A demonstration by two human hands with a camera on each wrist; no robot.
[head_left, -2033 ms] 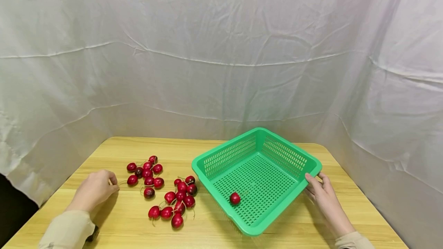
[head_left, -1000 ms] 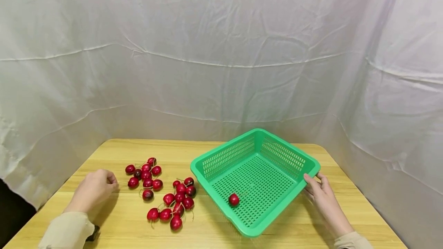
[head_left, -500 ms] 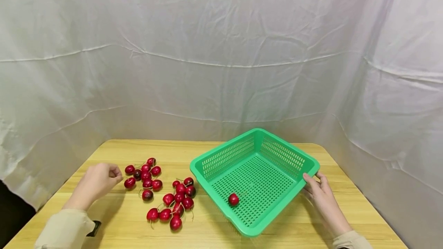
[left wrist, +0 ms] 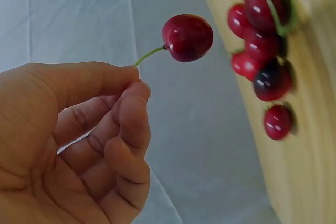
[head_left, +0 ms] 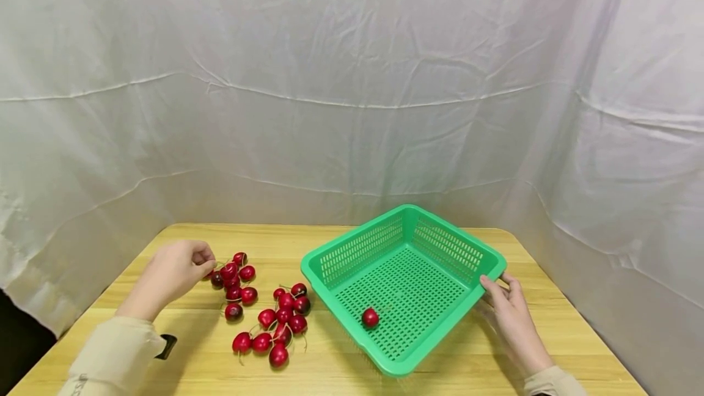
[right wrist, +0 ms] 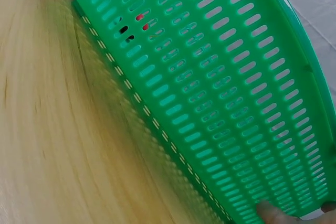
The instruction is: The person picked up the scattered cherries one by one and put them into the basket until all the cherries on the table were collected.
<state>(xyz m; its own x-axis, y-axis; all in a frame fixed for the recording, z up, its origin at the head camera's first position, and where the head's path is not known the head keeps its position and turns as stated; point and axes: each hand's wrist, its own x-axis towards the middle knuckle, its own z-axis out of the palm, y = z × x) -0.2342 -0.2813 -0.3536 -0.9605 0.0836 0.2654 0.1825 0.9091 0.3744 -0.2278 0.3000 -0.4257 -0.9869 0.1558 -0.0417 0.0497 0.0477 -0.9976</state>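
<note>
Green plastic forms the square, perforated basket [head_left: 409, 289], which sits with one corner toward the person on the right part of a light wooden table [head_left: 330, 381]. Thumb over its right rim, the right hand [head_left: 510, 316] grips it, the other fingers reaching under and outside the edge. Inside, near the left wall, one red cherry [head_left: 370, 317] with a stem rests on the mesh bottom. Across the table, the left hand [head_left: 177, 269] pinches the green stem [left wrist: 149, 55] of a held cherry [left wrist: 187, 38] between thumb and forefinger, its remaining fingers curled toward the palm; the fruit hangs clear of the fingertips. Just beside that hand lies a loose cluster of cherries [head_left: 233, 294], some very dark; nearer the basket, a second cluster [head_left: 284, 315] spreads, stems tangled among the fruit. Pale sleeves [head_left: 115, 353] cover both forearms, and creased whitish cloth [head_left: 352, 139] hangs behind.
</note>
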